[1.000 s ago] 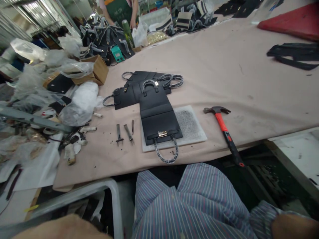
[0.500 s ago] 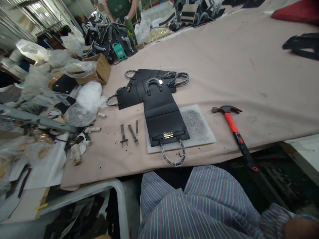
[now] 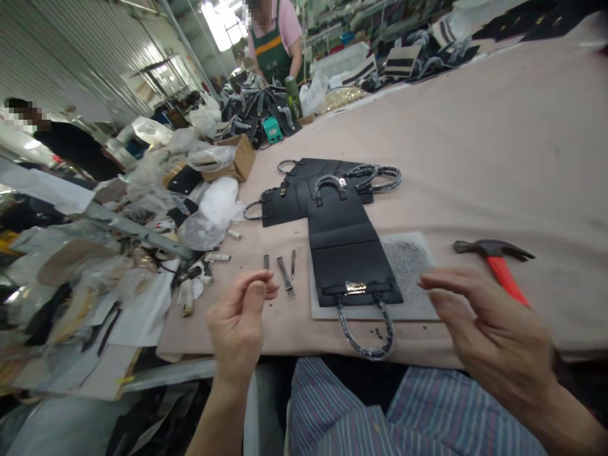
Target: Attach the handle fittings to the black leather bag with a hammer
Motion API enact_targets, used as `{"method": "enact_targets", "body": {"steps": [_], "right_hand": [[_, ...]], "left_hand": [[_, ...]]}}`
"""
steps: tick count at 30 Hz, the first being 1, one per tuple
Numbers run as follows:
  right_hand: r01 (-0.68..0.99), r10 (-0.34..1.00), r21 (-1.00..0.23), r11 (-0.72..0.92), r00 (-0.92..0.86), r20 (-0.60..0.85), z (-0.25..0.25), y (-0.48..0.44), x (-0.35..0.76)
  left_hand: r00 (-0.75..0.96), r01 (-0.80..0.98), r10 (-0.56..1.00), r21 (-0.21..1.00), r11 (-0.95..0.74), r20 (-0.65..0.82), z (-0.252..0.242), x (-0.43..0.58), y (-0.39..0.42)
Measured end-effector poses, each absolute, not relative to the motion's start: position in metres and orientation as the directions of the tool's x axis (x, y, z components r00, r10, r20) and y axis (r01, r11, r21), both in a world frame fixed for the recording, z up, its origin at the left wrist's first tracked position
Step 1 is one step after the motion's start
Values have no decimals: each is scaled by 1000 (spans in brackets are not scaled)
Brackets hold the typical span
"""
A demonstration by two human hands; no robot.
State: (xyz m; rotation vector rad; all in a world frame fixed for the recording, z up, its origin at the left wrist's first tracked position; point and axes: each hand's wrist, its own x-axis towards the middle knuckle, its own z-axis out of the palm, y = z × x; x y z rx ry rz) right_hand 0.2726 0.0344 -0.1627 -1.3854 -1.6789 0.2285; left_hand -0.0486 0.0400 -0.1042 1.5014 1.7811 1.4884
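My left hand [image 3: 242, 316] hovers over the table's near side with its fingers curled in; nothing shows in it. It partly covers a metal punch [image 3: 266, 261]; a pronged punch [image 3: 285, 277] and a thin metal rod [image 3: 293, 263] lie just beyond it. My right hand [image 3: 494, 335] is raised right of the black leather bag panel [image 3: 349, 253], fingers bent and apart from the thumb, holding nothing. The panel has wrapped handles [image 3: 365, 348] and a gold clasp [image 3: 355, 288], and lies partly on a white board [image 3: 413, 259]. A claw hammer [image 3: 506, 278] lies behind my right hand.
More black bag panels [image 3: 289, 199] lie beyond. Plastic bags [image 3: 213, 209], a cardboard box [image 3: 243, 158] and a metal rail [image 3: 133, 225] crowd the left. A person in an apron [image 3: 273, 50] stands at the far side; another in black [image 3: 76, 149] is at left.
Both my hands have come into view over the near side of the table. The camera has tilted up and turned left, so two people now show more fully. The bag panels and tools stay in place.
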Motion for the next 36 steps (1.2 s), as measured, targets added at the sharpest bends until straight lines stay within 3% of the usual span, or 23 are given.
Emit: {"method": "enact_targets", "body": {"steps": [3, 5, 8, 13, 17, 24, 27, 30, 33, 36], "right_hand": [[727, 862, -543, 420, -134, 489, -222, 62, 270], [755, 865, -482, 445, -225, 448, -255, 68, 273], [786, 870, -422, 452, -283, 404, -280, 68, 277], [828, 876, -376, 417, -254, 411, -279, 69, 272], [831, 864, -364, 421, -245, 439, -281, 70, 271], [821, 836, -360, 442, -232, 497, -290, 71, 273], [824, 837, -357, 441, -234, 494, -290, 71, 272], [831, 840, -347, 434, -234, 490, -287, 71, 270], [847, 852, -341, 408, -219, 475, -282, 69, 267], [856, 867, -343, 388, -212, 452, -278, 68, 265]], "left_hand": [[-385, 633, 911, 761, 143, 150, -158, -79, 66], [-372, 709, 923, 672, 212, 102, -193, -91, 71], [-241, 759, 963, 642, 109, 122, -225, -82, 65], [-23, 785, 965, 602, -144, 260, -236, -21, 54], [98, 795, 973, 572, -202, 207, -243, 19, 52], [184, 708, 966, 657, -258, 181, -245, 26, 58], [75, 676, 955, 690, -260, 287, -238, 3, 72], [-185, 793, 928, 607, -53, 323, -228, -40, 95], [-386, 873, 915, 367, 322, 114, -219, -86, 124], [-412, 881, 891, 168, 443, -189, -215, -113, 152]]}}
